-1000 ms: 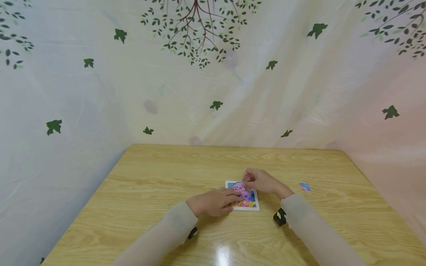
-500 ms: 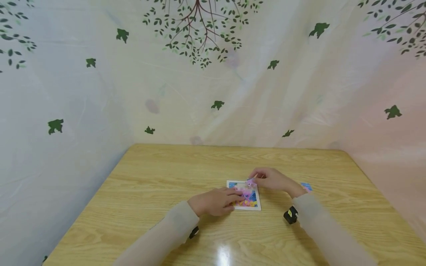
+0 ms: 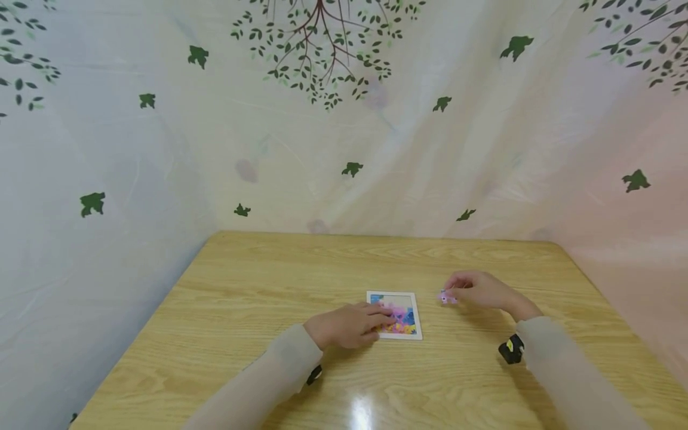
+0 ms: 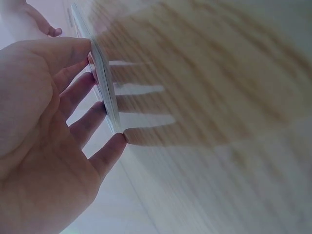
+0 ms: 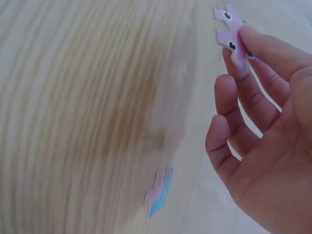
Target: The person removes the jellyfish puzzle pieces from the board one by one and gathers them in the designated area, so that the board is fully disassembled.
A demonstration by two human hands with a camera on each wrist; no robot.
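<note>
A small jigsaw puzzle in a white-rimmed tray (image 3: 418,319) lies flat on the table; its lower part shows pink, blue and yellow pictures, while a pale bare patch shows near the top. My left hand (image 3: 346,325) rests on the tray's left side, fingers extended over the picture. In the left wrist view, the thumb and fingertips touch the tray (image 4: 103,73). Right of the tray, my right hand (image 3: 481,291) pinches a pink puzzle piece (image 5: 231,36) with printed eyes between thumb and fingers, held above the table.
Loose pink and blue puzzle pieces (image 5: 160,192) lie on the wooden table (image 3: 269,269) below the right hand in the right wrist view. In the head view the right hand and arm hide them. A patterned curtain (image 3: 301,143) hangs behind the table.
My right hand has lifted the pink puzzle piece out of the tray and carried it to the right, baring the tray's upper part. My left hand has stayed in place.
</note>
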